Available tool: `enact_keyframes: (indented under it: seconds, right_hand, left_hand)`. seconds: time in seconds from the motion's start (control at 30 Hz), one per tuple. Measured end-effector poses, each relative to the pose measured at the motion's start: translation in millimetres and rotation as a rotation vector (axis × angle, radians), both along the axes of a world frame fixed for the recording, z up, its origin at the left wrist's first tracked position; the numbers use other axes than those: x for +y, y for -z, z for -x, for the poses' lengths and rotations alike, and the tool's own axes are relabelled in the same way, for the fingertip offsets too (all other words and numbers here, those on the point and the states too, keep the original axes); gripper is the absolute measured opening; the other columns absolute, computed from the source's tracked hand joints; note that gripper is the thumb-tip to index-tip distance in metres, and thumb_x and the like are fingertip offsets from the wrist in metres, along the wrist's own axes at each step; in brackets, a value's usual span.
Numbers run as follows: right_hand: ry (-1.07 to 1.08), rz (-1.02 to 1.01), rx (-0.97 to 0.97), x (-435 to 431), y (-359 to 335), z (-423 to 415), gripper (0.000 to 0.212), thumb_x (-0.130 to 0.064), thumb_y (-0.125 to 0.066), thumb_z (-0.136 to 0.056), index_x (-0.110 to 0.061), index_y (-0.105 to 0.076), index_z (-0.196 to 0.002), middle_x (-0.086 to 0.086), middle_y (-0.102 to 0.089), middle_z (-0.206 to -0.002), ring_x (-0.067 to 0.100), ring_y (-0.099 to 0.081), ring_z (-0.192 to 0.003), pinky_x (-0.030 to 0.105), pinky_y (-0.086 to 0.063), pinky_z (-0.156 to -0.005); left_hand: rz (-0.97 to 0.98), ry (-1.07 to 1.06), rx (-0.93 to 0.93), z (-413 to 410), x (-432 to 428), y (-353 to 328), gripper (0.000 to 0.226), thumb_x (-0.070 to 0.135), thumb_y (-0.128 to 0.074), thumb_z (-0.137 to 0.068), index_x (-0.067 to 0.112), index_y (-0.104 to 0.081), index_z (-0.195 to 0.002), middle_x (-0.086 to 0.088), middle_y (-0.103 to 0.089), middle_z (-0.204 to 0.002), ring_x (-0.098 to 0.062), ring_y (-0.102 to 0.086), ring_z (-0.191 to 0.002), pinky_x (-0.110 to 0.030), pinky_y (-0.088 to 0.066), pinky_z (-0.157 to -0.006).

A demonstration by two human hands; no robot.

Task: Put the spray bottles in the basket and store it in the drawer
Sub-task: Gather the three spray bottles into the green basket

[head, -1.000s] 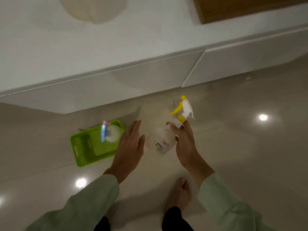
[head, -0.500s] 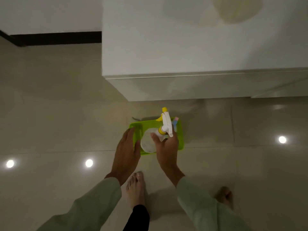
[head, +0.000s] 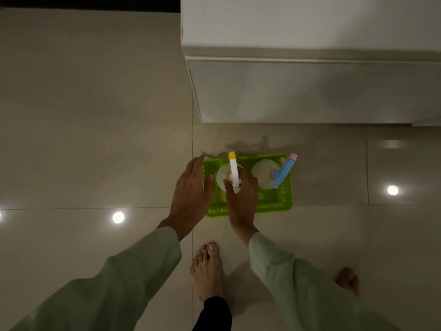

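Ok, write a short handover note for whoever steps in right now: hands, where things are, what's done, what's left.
Right hand: fingers closed on the yellow-nozzle spray bottle, which stands in the left half of the green basket.
Left hand: open, at the basket's left rim, holding nothing.
Blue-trigger spray bottle: upright in the basket's right half.
Basket: on the floor before the white cabinet.
Done: both bottles in the basket.
Left: release the bottle, open a drawer, store the basket.

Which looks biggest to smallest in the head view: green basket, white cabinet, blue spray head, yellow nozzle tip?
1. white cabinet
2. green basket
3. blue spray head
4. yellow nozzle tip

Apparent size only; the cabinet top sits nearer the camera, but the order is clear anyway.
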State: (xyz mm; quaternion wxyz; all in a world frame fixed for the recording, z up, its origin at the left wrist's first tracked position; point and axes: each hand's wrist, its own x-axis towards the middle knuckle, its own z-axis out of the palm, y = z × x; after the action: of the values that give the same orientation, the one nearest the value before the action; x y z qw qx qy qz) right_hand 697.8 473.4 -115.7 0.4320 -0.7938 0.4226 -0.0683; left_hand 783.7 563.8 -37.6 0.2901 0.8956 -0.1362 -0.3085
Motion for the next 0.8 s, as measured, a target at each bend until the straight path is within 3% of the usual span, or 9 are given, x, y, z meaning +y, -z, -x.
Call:
enact_keyframes:
  seconds: [0.13, 0.2, 0.27, 0.37, 0.47, 0.67, 0.8]
  right_hand:
    - [-0.046, -0.067, 0.105, -6, -6, 14, 0.056, -0.006, -0.078, -0.080, -0.007, -0.057, -0.132, 0.013, -0.063, -0.123, 0.032, -0.054, -0.117, 0.043, -0.047, -0.099]
    - [-0.077, -0.143, 0.112, -12, -26, 24, 0.074, -0.009, -0.079, -0.079, -0.014, -0.046, -0.146, 0.007, -0.056, -0.140, 0.027, -0.050, -0.130, 0.026, -0.040, -0.104]
    - [-0.113, -0.190, 0.071, -21, -60, 31, 0.079, -0.017, -0.081, -0.079, -0.021, -0.043, -0.149, 0.000, -0.053, -0.144, 0.021, -0.050, -0.132, 0.030, -0.045, -0.104]
    - [-0.174, -0.135, -0.030, -41, -121, 35, 0.067, -0.028, -0.079, -0.084, -0.021, -0.048, -0.143, -0.004, -0.054, -0.142, 0.018, -0.053, -0.131, 0.046, -0.051, -0.103]
    - [-0.158, -0.041, -0.129, -78, -189, 25, 0.054, -0.044, -0.067, -0.090, -0.028, -0.051, -0.139, -0.007, -0.054, -0.140, 0.018, -0.054, -0.131, 0.046, -0.051, -0.102]
    - [-0.032, 0.138, -0.412, -177, -301, -18, 0.040, -0.025, -0.070, -0.092, -0.022, -0.059, -0.130, -0.006, -0.059, -0.132, 0.018, -0.060, -0.121, 0.037, -0.055, -0.088]
    - [0.080, 0.161, -0.462, -239, -345, -49, 0.039, -0.026, -0.073, -0.090, -0.021, -0.060, -0.127, -0.008, -0.059, -0.126, 0.016, -0.060, -0.115, 0.039, -0.056, -0.084]
  left_hand:
    - [-0.020, 0.027, 0.032, 2, 7, -9, 0.053, 0.020, -0.045, -0.100, 0.012, -0.028, -0.150, -0.009, -0.036, -0.154, -0.026, -0.040, -0.139, -0.039, -0.034, -0.113]
    - [-0.023, 0.042, 0.037, 5, 10, -24, 0.054, 0.019, -0.045, -0.100, 0.012, -0.027, -0.151, -0.009, -0.036, -0.154, -0.026, -0.040, -0.139, -0.039, -0.034, -0.114]
    - [-0.021, 0.057, 0.038, 7, 10, -48, 0.054, 0.019, -0.045, -0.100, 0.012, -0.027, -0.151, -0.008, -0.034, -0.155, -0.026, -0.039, -0.140, -0.039, -0.034, -0.115]
    - [0.002, 0.060, 0.029, 12, -1, -97, 0.055, 0.020, -0.046, -0.100, 0.013, -0.027, -0.151, -0.007, -0.032, -0.157, -0.024, -0.035, -0.142, -0.042, -0.031, -0.117]
    - [0.081, 0.080, -0.039, 12, -29, -155, 0.054, 0.022, -0.046, -0.100, 0.016, -0.029, -0.151, -0.004, -0.032, -0.158, -0.021, -0.035, -0.143, -0.040, -0.032, -0.117]
    - [0.280, 0.136, -0.224, -5, -105, -244, 0.055, 0.025, -0.048, -0.100, 0.029, -0.029, -0.151, 0.009, -0.031, -0.158, -0.008, -0.033, -0.143, -0.021, -0.028, -0.114]
    - [0.342, 0.131, -0.313, -29, -164, -284, 0.052, 0.029, -0.046, -0.101, 0.027, -0.030, -0.150, 0.008, -0.033, -0.157, -0.007, -0.033, -0.143, -0.020, -0.027, -0.114]
